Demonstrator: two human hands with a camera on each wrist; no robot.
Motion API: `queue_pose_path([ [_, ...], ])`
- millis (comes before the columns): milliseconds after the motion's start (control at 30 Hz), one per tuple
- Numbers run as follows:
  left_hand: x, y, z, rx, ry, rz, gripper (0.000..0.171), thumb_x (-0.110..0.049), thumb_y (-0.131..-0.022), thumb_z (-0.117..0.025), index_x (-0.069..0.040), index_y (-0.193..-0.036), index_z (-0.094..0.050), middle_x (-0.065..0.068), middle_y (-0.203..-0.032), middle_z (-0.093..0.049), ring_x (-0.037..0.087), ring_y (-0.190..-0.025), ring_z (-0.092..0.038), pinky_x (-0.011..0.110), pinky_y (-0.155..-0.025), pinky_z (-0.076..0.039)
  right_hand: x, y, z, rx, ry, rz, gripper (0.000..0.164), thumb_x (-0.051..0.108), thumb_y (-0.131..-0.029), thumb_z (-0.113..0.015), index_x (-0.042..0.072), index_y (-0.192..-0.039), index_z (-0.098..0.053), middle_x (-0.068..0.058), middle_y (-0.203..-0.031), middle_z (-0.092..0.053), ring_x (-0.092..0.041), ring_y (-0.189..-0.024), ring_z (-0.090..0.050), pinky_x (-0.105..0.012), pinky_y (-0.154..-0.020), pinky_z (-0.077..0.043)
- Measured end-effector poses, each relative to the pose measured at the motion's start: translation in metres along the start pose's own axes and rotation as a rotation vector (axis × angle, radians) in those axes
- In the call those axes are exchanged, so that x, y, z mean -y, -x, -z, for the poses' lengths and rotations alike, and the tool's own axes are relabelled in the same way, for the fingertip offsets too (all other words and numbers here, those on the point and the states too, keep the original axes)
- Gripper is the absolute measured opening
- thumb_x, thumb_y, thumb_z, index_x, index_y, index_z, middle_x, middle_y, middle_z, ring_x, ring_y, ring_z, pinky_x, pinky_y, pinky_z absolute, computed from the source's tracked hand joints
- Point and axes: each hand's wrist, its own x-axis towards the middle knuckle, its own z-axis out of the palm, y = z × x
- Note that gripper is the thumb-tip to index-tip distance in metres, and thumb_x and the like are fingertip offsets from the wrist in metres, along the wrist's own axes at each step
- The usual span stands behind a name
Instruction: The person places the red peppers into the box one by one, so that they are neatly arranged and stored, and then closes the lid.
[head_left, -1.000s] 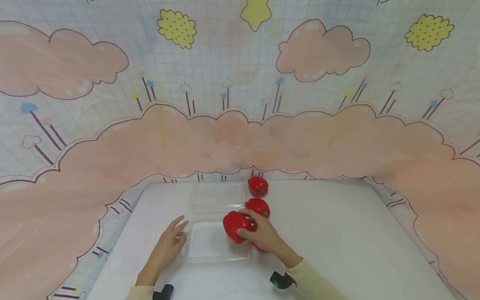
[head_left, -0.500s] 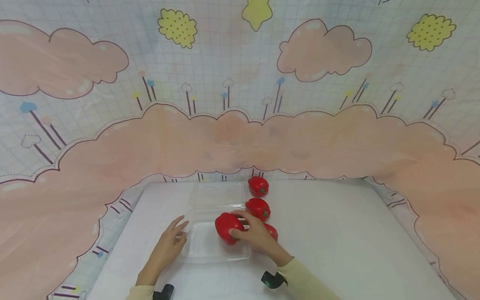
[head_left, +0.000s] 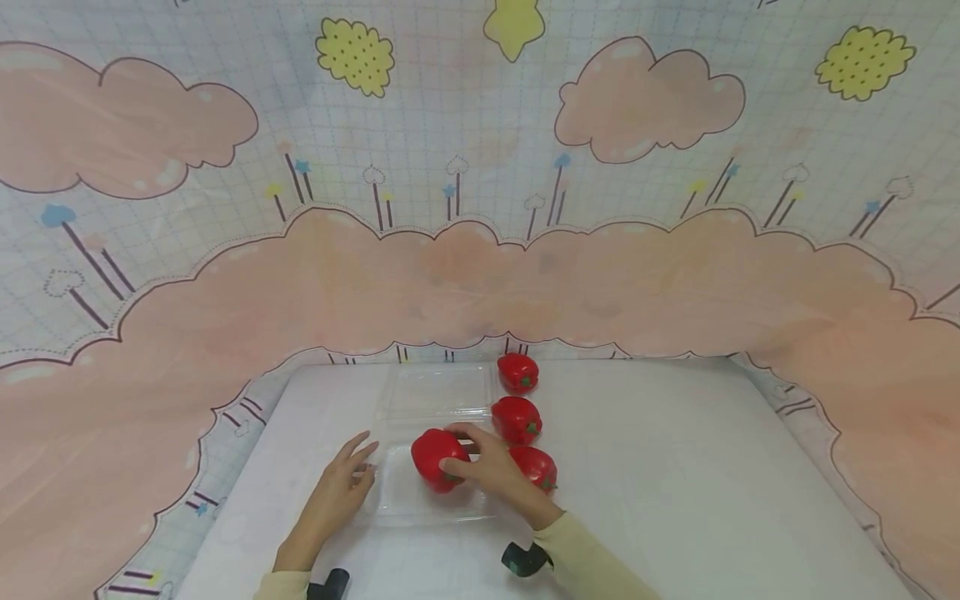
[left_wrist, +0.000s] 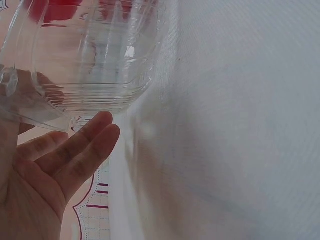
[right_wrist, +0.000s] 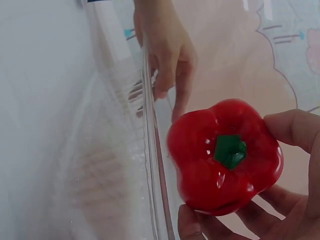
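Note:
A red bell pepper (head_left: 438,460) with a green stem (right_wrist: 230,151) is gripped by my right hand (head_left: 491,468), thumb on one side and fingers on the other. It is over the near half of a clear plastic clamshell box (head_left: 397,504), which lies with its lid (head_left: 438,390) folded back. At the box's left edge is my left hand (head_left: 337,487), fingers loosely extended. In the left wrist view the fingers (left_wrist: 92,145) lie beside the box wall (left_wrist: 95,97); whether they touch it I cannot tell.
Three more red bell peppers stand in a line right of the box: a far one (head_left: 517,372), a middle one (head_left: 517,419) and a near one (head_left: 534,468), partly behind my right hand. The white table (head_left: 675,483) meets a patterned cloth (head_left: 480,283) at the back.
My right hand has carried the bell pepper left, from the box's right edge to over its near half. The near pepper on the table has come into view. My left hand has stayed put.

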Motion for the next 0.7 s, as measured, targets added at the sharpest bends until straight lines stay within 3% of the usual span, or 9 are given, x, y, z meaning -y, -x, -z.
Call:
queue_pose_path([
  [300, -0.001, -0.001, 0.002, -0.007, -0.010, -0.020, 0.045, -0.006, -0.093, -0.060, -0.002, -0.138, -0.055, 0.016, -0.152, -0.042, 0.031, -0.107, -0.069, 0.040, -0.084, -0.060, -0.003, -0.012, -0.014, -0.009, 0.005, -0.014, 0.055, 0.025, -0.083, -0.076, 0.021, -0.133, -0.056, -0.004, -0.135, -0.058, -0.025, -0.118, -0.055, -0.042, -0.087, -0.060],
  [700, 0.002, -0.002, 0.000, 0.000, 0.002, -0.006, 0.045, -0.007, -0.093, -0.060, -0.002, -0.137, -0.055, 0.015, -0.152, -0.042, 0.031, -0.107, -0.069, 0.040, -0.084, -0.061, -0.008, -0.023, -0.030, -0.031, 0.042, -0.098, 0.052, 0.027, -0.083, -0.076, 0.025, -0.131, -0.058, -0.001, -0.130, -0.061, -0.023, -0.114, -0.058, -0.041, -0.085, -0.061],
])
